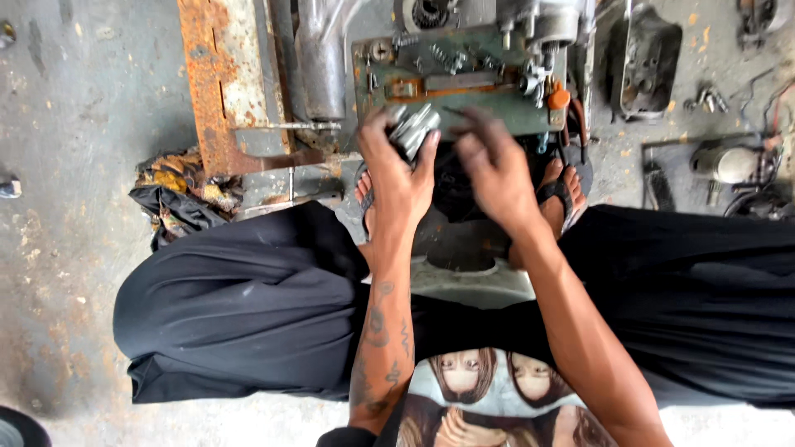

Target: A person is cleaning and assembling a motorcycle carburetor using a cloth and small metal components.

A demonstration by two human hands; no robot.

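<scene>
Item: our left hand clenched on metal parts; right hand at three o'clock, released, blurred; a loose grip could spill parts onto the green tray

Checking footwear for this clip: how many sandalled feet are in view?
2. One sandalled foot shows beside the left hand; the other sandalled foot lies right of the right hand. Both are partly hidden.

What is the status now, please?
Left hand gripping a bunch of silver metal parts. Right hand empty, fingers spread beside it. Both over the green parts tray. Nothing between them.
</scene>
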